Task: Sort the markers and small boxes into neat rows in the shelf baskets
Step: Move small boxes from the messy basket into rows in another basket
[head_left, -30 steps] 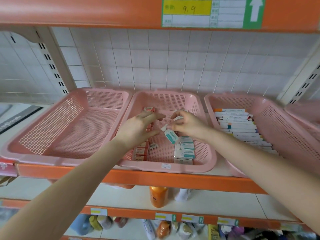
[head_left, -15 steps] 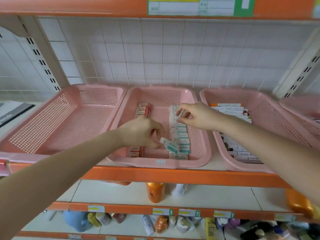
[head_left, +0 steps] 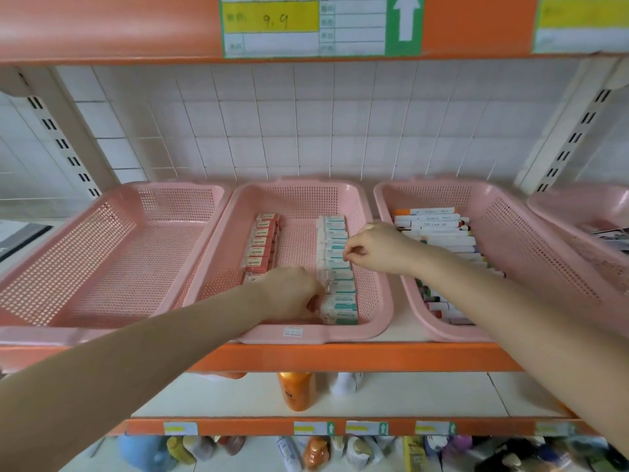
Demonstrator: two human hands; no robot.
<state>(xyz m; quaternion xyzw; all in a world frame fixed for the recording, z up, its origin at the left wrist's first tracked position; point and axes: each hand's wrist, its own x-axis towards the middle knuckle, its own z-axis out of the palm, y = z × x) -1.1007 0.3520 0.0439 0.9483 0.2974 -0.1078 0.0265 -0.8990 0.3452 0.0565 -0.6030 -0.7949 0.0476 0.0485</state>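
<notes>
Head view: middle basket (head_left: 340, 335) holds red-labelled boxes (head_left: 262, 243) and teal-labelled boxes (head_left: 335, 253) in two rows. Right hand (head_left: 377, 248) pinches one mid-row teal box. Left hand (head_left: 292, 294), fingers curled, touches the nearest; grasp indeterminate. Markers (head_left: 439, 229) lie in the right basket (head_left: 531, 240).

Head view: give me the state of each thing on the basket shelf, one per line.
middle basket: holds two rows of boxes.
red boxes: lined up in the left row.
teal boxes: lined up in the right row.
markers: lying sideways, stacked in the right basket.
left hand: curled at the front teal box; hold hidden.
right hand: seemingly pinching a mid-row teal box.
</notes>
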